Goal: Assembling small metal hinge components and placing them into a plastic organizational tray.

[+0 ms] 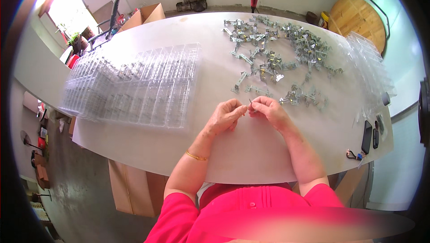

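Small metal pin [250, 103] is pinched between the fingertips of the left hand [227, 115] and right hand [268, 110], held just above the surface [251, 153]. It could slip and be lost, the grip being so slight. Both wrists are angled inward, forearms resting low. Metal brackets [277, 55] lie beyond, clear trays [134, 86] to the left.

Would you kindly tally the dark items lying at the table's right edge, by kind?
Black phone: 1
Slim black remote-like device: 1
Small dark bundle of keys or cable, too small to tell: 1
Total: 3
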The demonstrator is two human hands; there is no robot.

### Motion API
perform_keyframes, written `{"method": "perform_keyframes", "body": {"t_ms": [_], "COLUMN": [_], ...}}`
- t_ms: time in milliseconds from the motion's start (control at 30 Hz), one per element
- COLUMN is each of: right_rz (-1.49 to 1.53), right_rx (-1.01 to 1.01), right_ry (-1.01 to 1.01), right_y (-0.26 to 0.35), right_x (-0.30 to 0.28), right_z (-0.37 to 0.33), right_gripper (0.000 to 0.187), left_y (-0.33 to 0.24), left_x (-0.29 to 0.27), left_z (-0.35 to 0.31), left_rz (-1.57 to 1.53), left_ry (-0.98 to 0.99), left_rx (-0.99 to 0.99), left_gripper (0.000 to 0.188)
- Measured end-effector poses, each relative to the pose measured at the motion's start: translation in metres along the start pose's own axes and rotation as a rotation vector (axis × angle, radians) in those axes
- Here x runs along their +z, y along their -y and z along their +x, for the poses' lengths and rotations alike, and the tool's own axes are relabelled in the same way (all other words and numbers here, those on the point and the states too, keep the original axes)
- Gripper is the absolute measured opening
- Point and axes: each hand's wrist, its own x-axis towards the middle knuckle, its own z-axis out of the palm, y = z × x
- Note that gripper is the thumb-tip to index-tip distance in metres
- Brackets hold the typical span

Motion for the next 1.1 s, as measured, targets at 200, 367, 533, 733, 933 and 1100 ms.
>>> {"method": "perform_keyframes", "body": {"t_ms": [200, 367, 533, 733, 933, 1100], "right_rz": [-0.061, 0.047, -0.468, -0.398, 0.276, 0.440], "right_rx": [-0.253, -0.388, -0.608, -0.681, -0.385, -0.293], "right_ry": [-0.140, -0.124, -0.067, -0.095, -0.142, -0.167], "right_y": [-0.003, 0.006, 0.008, -0.001, -0.001, -0.005], "right_x": [0.007, 0.016, 0.018, 0.017, 0.012, 0.012], "right_z": [0.001, -0.007, -0.008, -0.004, 0.001, 0.003], "right_gripper": [0.011, 0.005, 0.002, 0.005, 0.012, 0.012], "left_y": [0.007, 0.006, 0.009, 0.014, 0.023, 0.009], "left_x": [0.002, -0.002, -0.005, -0.009, -0.013, 0.003], "left_z": [0.002, 0.003, 0.007, 0.010, 0.015, 0.007], "left_rz": [-0.124, -0.360, -0.416, -0.519, -0.813, -0.497], "left_ry": [0.099, -0.055, -0.012, 0.065, 0.260, 0.047], "left_rx": [-0.055, -0.103, -0.141, -0.169, 0.031, 0.299], "left_gripper": [0.033, 0.027, 0.025, 0.045, 0.059, 0.042]}}
